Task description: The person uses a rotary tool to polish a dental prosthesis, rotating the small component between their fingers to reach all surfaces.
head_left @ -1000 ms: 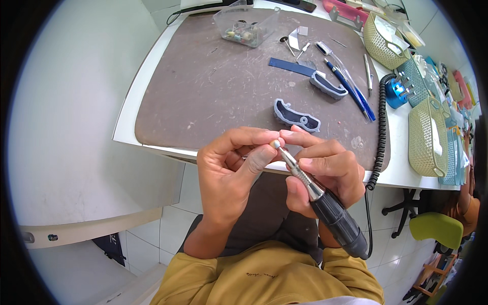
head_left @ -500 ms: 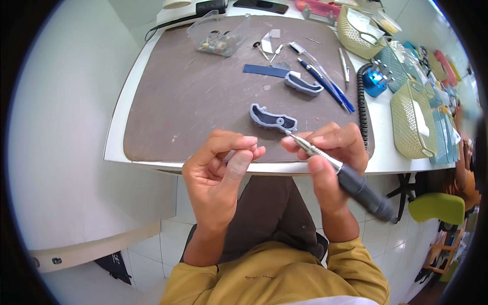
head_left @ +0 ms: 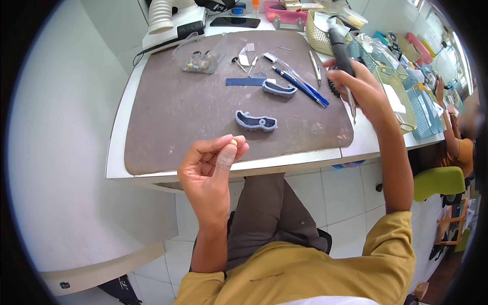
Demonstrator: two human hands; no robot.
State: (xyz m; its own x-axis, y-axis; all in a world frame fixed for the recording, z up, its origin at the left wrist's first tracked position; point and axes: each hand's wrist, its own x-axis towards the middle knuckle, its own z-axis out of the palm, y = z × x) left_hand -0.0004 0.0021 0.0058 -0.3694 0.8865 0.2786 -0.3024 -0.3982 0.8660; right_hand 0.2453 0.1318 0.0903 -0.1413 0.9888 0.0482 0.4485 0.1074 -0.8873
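Observation:
Above the near edge of the work mat, my left hand [head_left: 206, 168] pinches a small cream-coloured, tooth-like piece [head_left: 234, 143] between thumb and fingertips. My right hand [head_left: 365, 94] is out to the right, closed around a rotary handpiece [head_left: 341, 53] with a dark body. The handpiece's metal tip points down toward the mat's right edge, apart from the small piece. Just beyond my left fingertips lies a curved dark piece with a grey-blue rim [head_left: 256, 122]. A second curved piece [head_left: 279, 90] of the same look rests farther back.
A clear box of small parts [head_left: 199, 60] stands at the back left of the mat [head_left: 178, 112]. Pens [head_left: 304, 86], a toothbrush [head_left: 270, 58] and a blue strip [head_left: 245, 82] lie around the rear curved piece. Baskets [head_left: 394, 89] line the right side. Another person [head_left: 460, 152] sits far right.
My right hand has swung up and right with the handpiece, away from my left hand. The small piece now shows in my left fingertips. The view has shifted.

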